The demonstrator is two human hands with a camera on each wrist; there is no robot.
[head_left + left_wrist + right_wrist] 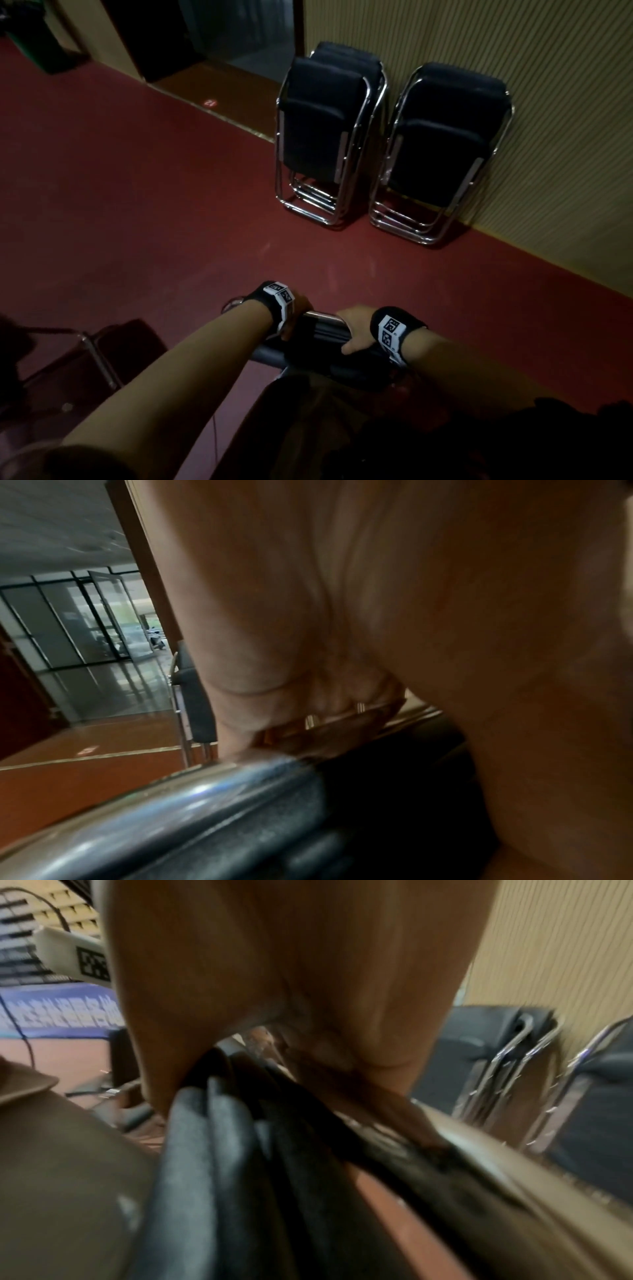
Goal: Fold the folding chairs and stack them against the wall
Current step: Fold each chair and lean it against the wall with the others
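I carry a folded black chair (pixel 323 334) with a chrome frame, seen from its top edge low in the head view. My left hand (pixel 297 313) grips the left end of its top rail (pixel 192 799). My right hand (pixel 356 330) grips the right end, fingers curled over the black padding (pixel 240 1137). Two stacks of folded black chairs lean on the ribbed yellow wall: the left stack (pixel 325 133) and the right stack (pixel 442 150), about a metre ahead of my hands. The lower part of the held chair is hidden behind my arms and body.
Red floor (pixel 171 212) spreads between me and the wall (pixel 548 102). A doorway (pixel 236 37) opens left of the stacks. Another chair with a dark red seat (pixel 85 370) stands at my lower left. A cable (pixel 24 1031) trails on the floor behind.
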